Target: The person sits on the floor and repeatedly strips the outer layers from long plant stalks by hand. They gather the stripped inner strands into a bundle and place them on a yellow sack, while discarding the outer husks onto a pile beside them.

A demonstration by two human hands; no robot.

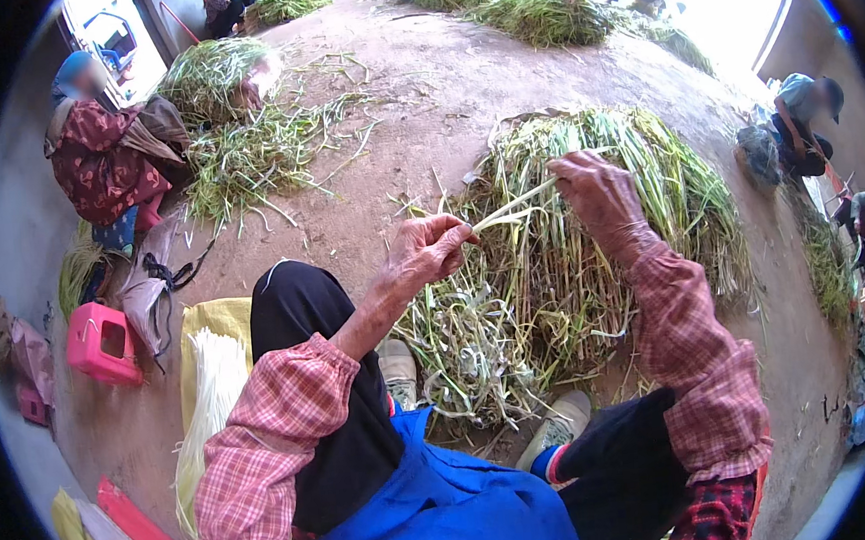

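A thin pale green plant stalk (515, 210), with a strip splayed from it, spans the gap between my two hands. Thumb and forefinger of my left hand (431, 249) pinch its lower end. At its upper end, my right hand (602, 198) is closed with the fingers bent around it; the fingertips are partly hidden. Beneath and beyond both hands lies a large heap of long green and yellowed leafy stalks (577, 290). Loose curled peelings (476, 350) lie before my shoes. A bundle of white, slender stripped stems (215, 390) rests on a yellow woven sack (214, 315) by my left knee.
At the left stand a pink cut-open plastic jug (103, 344) and a seated person (104, 150) beside another stalk heap (216, 82). More heaps (542, 14) lie at the back. Another person (802, 124) bends at the right. Folded sacks (138, 524) lie at the lower left.
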